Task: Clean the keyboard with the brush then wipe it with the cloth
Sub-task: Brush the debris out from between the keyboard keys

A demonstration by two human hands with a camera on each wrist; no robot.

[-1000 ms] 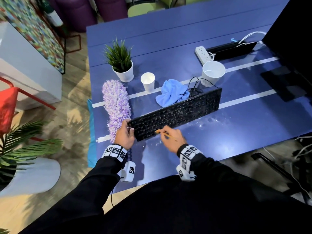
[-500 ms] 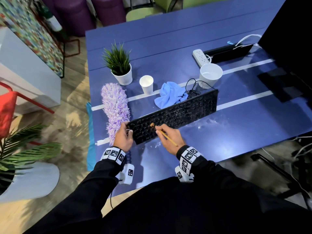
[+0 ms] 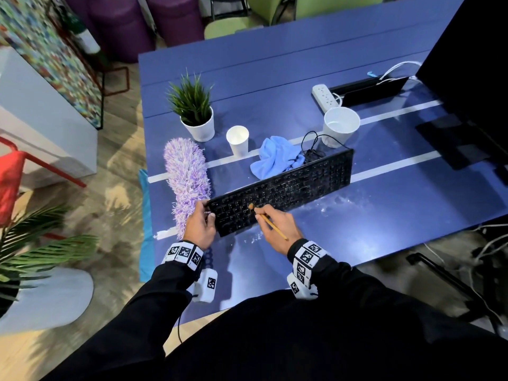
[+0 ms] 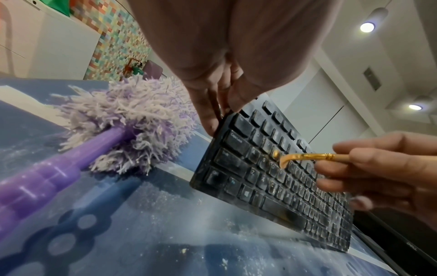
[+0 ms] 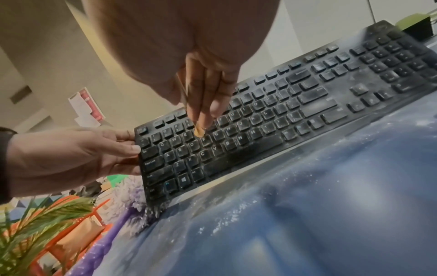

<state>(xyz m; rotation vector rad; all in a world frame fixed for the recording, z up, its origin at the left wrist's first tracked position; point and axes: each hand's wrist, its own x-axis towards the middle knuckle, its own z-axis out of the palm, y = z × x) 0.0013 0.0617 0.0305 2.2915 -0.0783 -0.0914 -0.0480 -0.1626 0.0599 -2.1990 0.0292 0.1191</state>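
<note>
A dusty black keyboard (image 3: 286, 189) (image 4: 279, 179) (image 5: 272, 119) stands tilted on its front edge on the blue table (image 3: 275, 78). My left hand (image 3: 202, 224) (image 5: 78, 153) grips its left end. My right hand (image 3: 277, 225) (image 4: 383, 168) pinches a thin wooden brush (image 3: 270, 222) (image 4: 305, 156), and its golden bristles (image 5: 199, 131) press bent against the keys in the left half. A light blue cloth (image 3: 276, 156) lies crumpled just behind the keyboard.
A purple fluffy duster (image 3: 187, 177) (image 4: 127, 119) lies left of the keyboard. Behind stand a potted plant (image 3: 195, 111), a paper cup (image 3: 237, 140) and a white pot (image 3: 341, 126). A power strip (image 3: 324, 96) and monitor (image 3: 472, 78) are at the right. White dust (image 3: 330, 204) speckles the table.
My right hand has carried the brush from the keyboard's lower edge up and slightly left onto the keys. My left hand has kept its hold on the keyboard's end.
</note>
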